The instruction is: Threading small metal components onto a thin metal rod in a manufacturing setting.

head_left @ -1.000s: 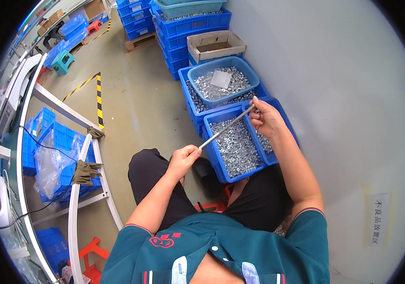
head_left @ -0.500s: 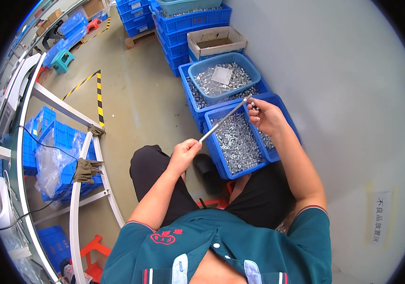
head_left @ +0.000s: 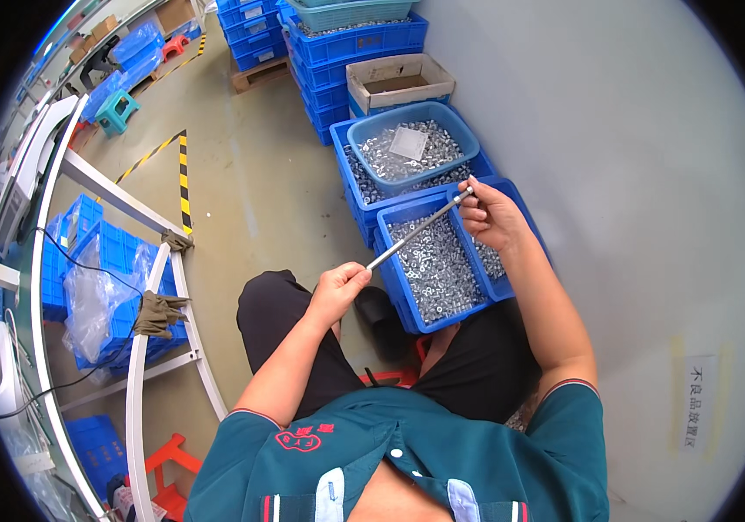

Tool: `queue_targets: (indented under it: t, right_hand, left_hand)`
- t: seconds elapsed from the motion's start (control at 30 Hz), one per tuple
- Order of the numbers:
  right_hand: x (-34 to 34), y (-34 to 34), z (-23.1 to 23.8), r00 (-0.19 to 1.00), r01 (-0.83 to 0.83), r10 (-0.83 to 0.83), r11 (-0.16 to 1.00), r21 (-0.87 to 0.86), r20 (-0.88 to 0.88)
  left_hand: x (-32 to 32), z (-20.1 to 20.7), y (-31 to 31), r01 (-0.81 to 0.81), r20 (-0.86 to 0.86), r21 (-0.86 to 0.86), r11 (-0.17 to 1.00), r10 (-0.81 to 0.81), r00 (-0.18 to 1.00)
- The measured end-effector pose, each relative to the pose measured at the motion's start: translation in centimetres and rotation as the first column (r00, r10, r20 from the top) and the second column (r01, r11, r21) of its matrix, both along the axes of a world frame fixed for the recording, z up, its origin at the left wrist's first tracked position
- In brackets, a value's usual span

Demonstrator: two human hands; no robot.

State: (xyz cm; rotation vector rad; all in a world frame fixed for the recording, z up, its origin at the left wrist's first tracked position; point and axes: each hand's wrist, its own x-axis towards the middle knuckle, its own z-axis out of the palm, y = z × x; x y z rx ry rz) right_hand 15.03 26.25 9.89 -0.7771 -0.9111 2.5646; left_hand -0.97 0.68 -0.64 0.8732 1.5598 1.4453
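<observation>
Grey metal rod (head_left: 420,229) in both hands here, slanting from near left up to far right. Left hand (head_left: 338,291) is closed in a fist on the near end, thumb along the top. Right hand (head_left: 491,216) has thumb and fingertips pinched together round the far end, other fingers loosely curled. There's some small shiny bit right by those fingertips, too tiny to make out. Can't tell if anything else is tucked in that palm.

Right under the rod is a blue bin (head_left: 455,318) full of small silvery parts (head_left: 439,271), with a divider and more parts on its right side, partly behind the right hand. Just beyond that, a light blue tub (head_left: 398,184) of similar bits sits on another parts-filled bin, with a whitish square (head_left: 409,143) lying on top. Farther back there's a carton (head_left: 403,94), then stacked crates (head_left: 364,43).

Person's in a green shirt (head_left: 355,426) and dark shorts (head_left: 272,322), knees either side of the near bin. Off to the left: a white frame (head_left: 136,391) with a rag (head_left: 161,315) tied round it, plastic-draped crates (head_left: 120,248) behind, striped floor tape (head_left: 183,183) and a teal stool (head_left: 116,113) farther off. Plain wall (head_left: 624,191) on the right.
</observation>
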Motion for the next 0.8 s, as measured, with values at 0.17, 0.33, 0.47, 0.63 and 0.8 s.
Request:
queue_targets:
  t: [0.17, 0.33, 0.47, 0.63, 0.8]
  right_hand:
    - [0.5, 0.3, 0.4, 0.984, -0.130, 0.107, 0.978, 0.163, 0.144]
    - [-0.8, -2.5, 1.2, 0.990, -0.024, -0.009, 0.972, 0.233, 0.140]
    - [-1.3, -4.1, 0.1, 0.953, -0.277, 0.204, 0.886, 0.372, 0.223]
    - [-1.3, -5.3, -1.1, 0.838, -0.502, 0.411, 0.837, 0.216, 0.359]
    - [-0.4, -2.5, -0.7, 0.970, -0.182, 0.151, 0.970, 0.161, 0.189]
  left_hand:
    - [0.1, 0.2, -0.2, 0.007, -0.075, -0.030, 1.000, -0.009, 0.997]
    - [0.3, 0.1, 0.3, -0.010, -0.008, 0.026, 1.000, 0.010, 1.000]
    - [0.4, 0.9, 1.1, -0.020, 0.112, 0.021, 1.000, 0.018, 0.994]
    - [0.4, 0.5, 1.4, -0.039, 0.116, 0.010, 0.999, 0.037, 0.993]
    - [0.1, 0.3, 0.8, -0.073, 0.000, -0.001, 0.997, 0.073, 0.997]
